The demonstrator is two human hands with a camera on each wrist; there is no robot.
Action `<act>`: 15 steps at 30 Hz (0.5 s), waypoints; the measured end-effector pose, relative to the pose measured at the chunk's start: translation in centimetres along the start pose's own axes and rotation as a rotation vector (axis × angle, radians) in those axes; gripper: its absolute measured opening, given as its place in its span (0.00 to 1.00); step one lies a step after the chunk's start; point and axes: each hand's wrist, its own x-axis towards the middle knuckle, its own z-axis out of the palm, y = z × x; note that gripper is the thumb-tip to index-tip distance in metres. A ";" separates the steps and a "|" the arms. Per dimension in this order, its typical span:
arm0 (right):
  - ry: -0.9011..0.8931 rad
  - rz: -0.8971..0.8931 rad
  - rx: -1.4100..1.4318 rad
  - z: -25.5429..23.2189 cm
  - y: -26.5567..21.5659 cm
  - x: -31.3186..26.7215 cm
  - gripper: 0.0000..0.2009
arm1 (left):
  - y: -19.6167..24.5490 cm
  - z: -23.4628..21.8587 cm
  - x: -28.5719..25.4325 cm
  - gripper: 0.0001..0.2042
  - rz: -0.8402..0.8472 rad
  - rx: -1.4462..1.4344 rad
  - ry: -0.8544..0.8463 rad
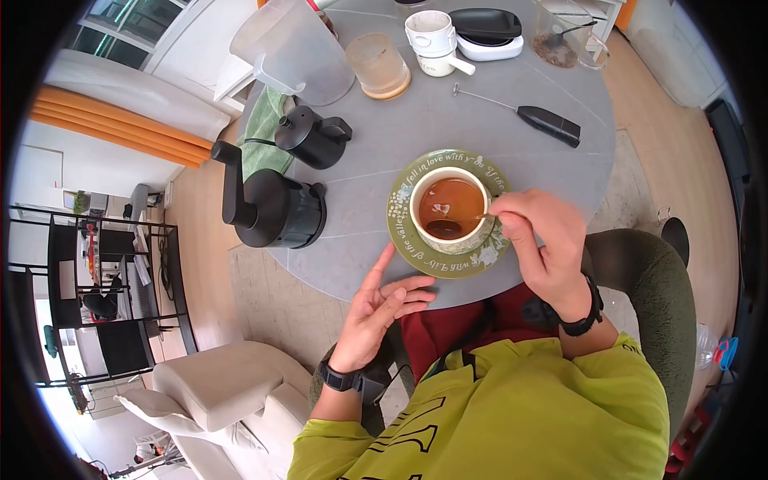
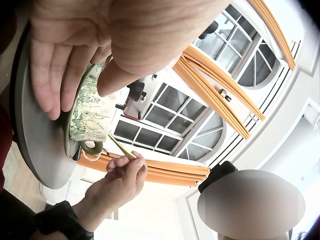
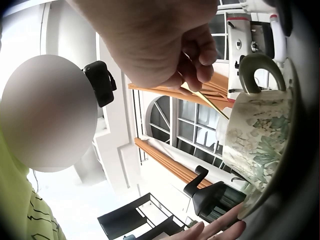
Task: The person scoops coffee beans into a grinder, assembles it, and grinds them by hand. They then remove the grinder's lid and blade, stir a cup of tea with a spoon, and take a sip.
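Your right hand [image 1: 552, 248] pinches a gold metal spoon [image 2: 121, 146], its bowl already in the amber liquid [image 1: 450, 198] inside the cream floral cup [image 2: 94, 117], centre frame; your left hand [image 1: 374, 310] lies open beside the green saucer [image 1: 410, 250].

A lane of gray tabletop [image 1: 360, 208] runs between the black grinder [image 1: 280, 210] at left and the green saucer [image 1: 408, 254] at centre, wide enough for a hand; my left hand [image 1: 380, 306] crowds its lower end, beside the saucer; at upper left, the black pitcher [image 1: 310, 138] and plastic jug [image 1: 298, 56] block the way; a glass jar [image 1: 378, 66], white cup [image 1: 432, 44] and scale [image 1: 490, 50] line the top; the frother [image 1: 548, 124] slants across upper right, with passable room between it and the saucer; my right hand [image 1: 548, 244] and the spoon [image 1: 478, 220] obstruct access over the teacup's [image 1: 452, 178] right rim.
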 end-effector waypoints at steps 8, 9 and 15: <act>-0.051 -0.001 -0.036 0.1 0.1 0.2 0.08 | -0.2 -0.1 0.0 0.32 0.001 -0.005 -0.003; -0.052 0.000 -0.035 0.1 0.1 0.3 0.08 | -0.2 -0.1 0.0 0.32 0.003 -0.005 -0.007; -0.007 -0.012 -0.149 -0.7 0.0 0.4 0.07 | 0.0 -0.1 0.0 0.32 -0.002 0.006 -0.008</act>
